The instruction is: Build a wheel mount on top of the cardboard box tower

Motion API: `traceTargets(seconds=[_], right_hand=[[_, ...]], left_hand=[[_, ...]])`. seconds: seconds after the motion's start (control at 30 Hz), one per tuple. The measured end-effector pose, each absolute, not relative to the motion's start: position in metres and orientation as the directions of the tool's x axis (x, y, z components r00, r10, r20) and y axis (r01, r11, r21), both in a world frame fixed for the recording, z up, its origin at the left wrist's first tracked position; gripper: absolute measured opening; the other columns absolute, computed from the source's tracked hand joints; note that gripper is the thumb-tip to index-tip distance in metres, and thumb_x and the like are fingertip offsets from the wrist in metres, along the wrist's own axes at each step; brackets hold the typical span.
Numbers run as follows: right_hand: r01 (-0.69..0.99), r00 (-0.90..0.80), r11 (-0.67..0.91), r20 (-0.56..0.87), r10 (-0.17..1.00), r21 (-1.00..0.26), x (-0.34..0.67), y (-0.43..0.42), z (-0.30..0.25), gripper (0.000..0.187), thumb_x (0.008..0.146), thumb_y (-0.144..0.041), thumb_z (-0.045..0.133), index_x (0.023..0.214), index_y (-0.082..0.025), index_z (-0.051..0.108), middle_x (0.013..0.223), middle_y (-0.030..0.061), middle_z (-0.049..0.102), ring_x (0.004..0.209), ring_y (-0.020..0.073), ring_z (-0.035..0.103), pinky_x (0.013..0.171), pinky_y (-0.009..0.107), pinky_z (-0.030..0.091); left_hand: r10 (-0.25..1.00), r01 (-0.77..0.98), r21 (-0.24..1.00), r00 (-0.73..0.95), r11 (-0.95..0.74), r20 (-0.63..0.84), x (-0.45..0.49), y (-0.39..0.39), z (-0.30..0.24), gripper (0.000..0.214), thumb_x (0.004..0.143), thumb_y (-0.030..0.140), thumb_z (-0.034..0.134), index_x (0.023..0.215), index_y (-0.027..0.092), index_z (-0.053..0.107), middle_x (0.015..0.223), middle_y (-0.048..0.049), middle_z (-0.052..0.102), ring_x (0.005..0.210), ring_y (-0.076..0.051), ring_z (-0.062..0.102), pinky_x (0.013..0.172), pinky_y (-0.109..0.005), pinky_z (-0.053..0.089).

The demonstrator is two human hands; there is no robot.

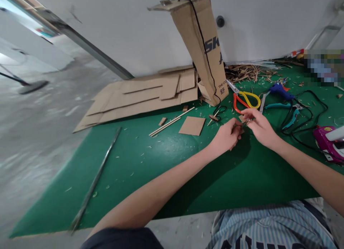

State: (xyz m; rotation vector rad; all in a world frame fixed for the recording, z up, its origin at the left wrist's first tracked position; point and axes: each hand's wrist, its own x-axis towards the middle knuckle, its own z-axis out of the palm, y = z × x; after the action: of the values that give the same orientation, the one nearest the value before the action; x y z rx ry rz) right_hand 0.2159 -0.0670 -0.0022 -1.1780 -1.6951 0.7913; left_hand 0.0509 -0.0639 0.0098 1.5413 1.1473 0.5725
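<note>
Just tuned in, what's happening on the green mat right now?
A person sits at the green mat with both hands brought together. The left hand and right hand pinch a small brown piece between their fingers; it is too small to identify. Red and yellow scissors lie just beyond the hands, untouched. A cardboard square and thin sticks lie to the left, and a tall carton stands behind.

The tall brown cardboard box (204,44) bears dark blue "SK", small "THE CO" and "舒"; the striped shirt's (268,224) lettering is cut off.
</note>
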Motion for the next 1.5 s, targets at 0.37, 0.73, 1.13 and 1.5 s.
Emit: traceTargets(seconds=[0.37,0.73,1.13,1.5], right_hand=[[-0.18,-0.07,0.178,0.193,0.979,-0.968,0.19,-0.063,0.028,0.015,0.088,-0.038,0.065,0.091,-0.025,0.058,0.049,-0.012,0.034,0.044,0.0084,0.031,0.044,0.023,0.031],[-0.202,-0.02,0.248,0.257,0.966,-0.948,0.175,-0.067,0.043,0.036,0.094,-0.054,0.056,0.077,-0.022,0.059,0.047,-0.0084,0.045,0.039,0.0063,0.035,0.038,0.022,0.025],[-0.166,-0.06,0.276,0.289,0.956,-0.947,0.177,-0.064,0.03,0.036,0.096,-0.051,0.055,0.075,-0.022,0.059,0.049,-0.0085,0.041,0.043,0.0072,0.034,0.044,0.024,0.028],[-0.136,-0.043,0.297,0.305,0.951,-0.945,0.178,-0.069,0.029,0.035,0.098,-0.049,0.053,0.076,-0.022,0.059,0.05,-0.0084,0.038,0.044,0.008,0.031,0.045,0.026,0.026]], left_hand=[[0.82,0.482,0.792,0.571,-0.375,0.04,0.044,-0.061,0.024,0.025,0.086,0.007,0.048,0.099,0.014,0.067,0.082,-0.0025,0.067,0.066,-0.011,0.061,0.062,-0.023,0.049],[0.752,0.577,0.529,0.628,-0.622,0.2,0.046,-0.062,0.01,0.02,0.092,0.031,0.062,0.096,0.018,0.076,0.104,-0.0089,0.069,0.083,-0.019,0.068,0.07,-0.027,0.051],[0.758,0.641,0.474,0.646,-0.604,0.092,0.046,-0.06,0.013,0.025,0.097,0.033,0.056,0.097,0.022,0.078,0.091,-0.006,0.072,0.083,-0.02,0.068,0.065,-0.026,0.046],[0.774,0.72,0.368,0.633,-0.588,-0.003,0.05,-0.063,0.019,0.031,0.098,0.038,0.052,0.099,0.02,0.076,0.091,-0.0094,0.07,0.081,-0.024,0.069,0.061,-0.029,0.046]])
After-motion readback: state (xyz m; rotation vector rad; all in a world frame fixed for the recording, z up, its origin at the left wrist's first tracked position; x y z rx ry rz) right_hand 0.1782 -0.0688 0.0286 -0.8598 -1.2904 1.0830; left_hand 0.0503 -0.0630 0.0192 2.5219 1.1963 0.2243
